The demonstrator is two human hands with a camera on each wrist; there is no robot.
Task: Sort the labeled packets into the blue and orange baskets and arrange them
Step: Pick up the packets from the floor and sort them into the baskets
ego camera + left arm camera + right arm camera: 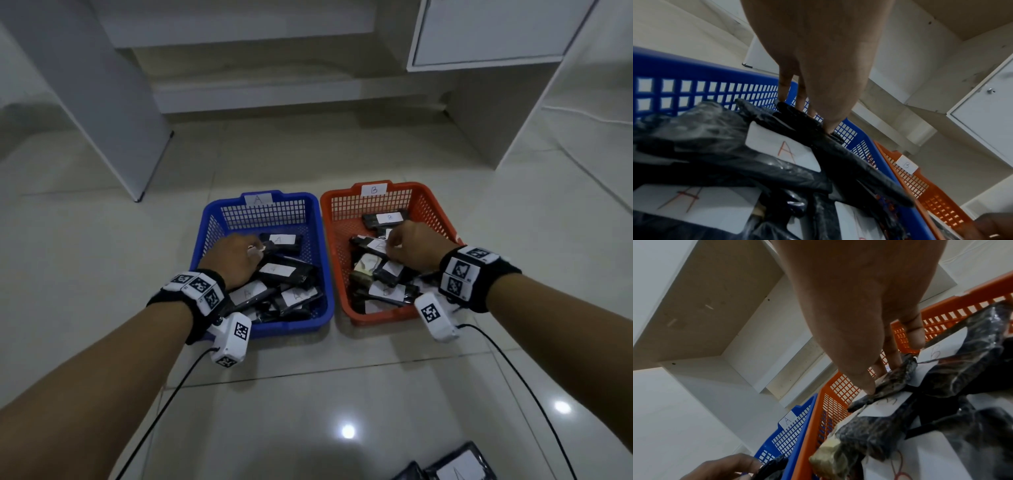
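The blue basket [320, 240], tagged A, holds several black packets with white A labels. My left hand [257, 250] is inside it and pinches the edge of a black A packet [281, 242]; the left wrist view shows thumb and fingers [784, 91] closed on that packet's end [797, 113]. The orange basket [442, 210], tagged B, holds several black B packets. My right hand [394, 244] reaches into it, and in the right wrist view its thumb and fingers [917, 340] pinch the crinkled edge of a B packet [894, 382].
Both baskets stand side by side on a glossy tiled floor. More labelled black packets [455, 467] lie on the floor at the near right. White cabinet panels [113, 120] rise at the left and behind the baskets at the right [496, 113]. Black cables trail from both wrists.
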